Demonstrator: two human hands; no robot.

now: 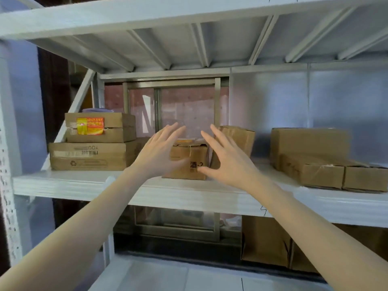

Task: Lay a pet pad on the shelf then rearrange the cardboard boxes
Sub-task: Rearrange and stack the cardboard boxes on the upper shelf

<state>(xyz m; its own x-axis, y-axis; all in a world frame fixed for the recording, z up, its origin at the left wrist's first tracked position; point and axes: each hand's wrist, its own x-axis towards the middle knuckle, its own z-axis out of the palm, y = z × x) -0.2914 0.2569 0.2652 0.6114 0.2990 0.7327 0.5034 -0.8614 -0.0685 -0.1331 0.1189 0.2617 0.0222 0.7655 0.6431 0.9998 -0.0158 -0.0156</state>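
Observation:
A small cardboard box (192, 158) with printed characters stands in the middle of the white shelf (84, 183), which looks covered by a white sheet. My left hand (159, 154) is open, fingers spread, just left of and in front of that box. My right hand (226, 158) is open too, at the box's right side, thumb near its front face. Neither hand grips it. Two flat boxes (92, 152) are stacked at the left, the upper one (100, 127) bearing a red and yellow label.
A tilted box (241, 137) leans behind the small one. At the right sit a large box (308, 141) and two lower ones (336, 175). A window (174, 106) is behind the shelf. More boxes (266, 242) stand on the level below. A white upright (8, 185) runs at left.

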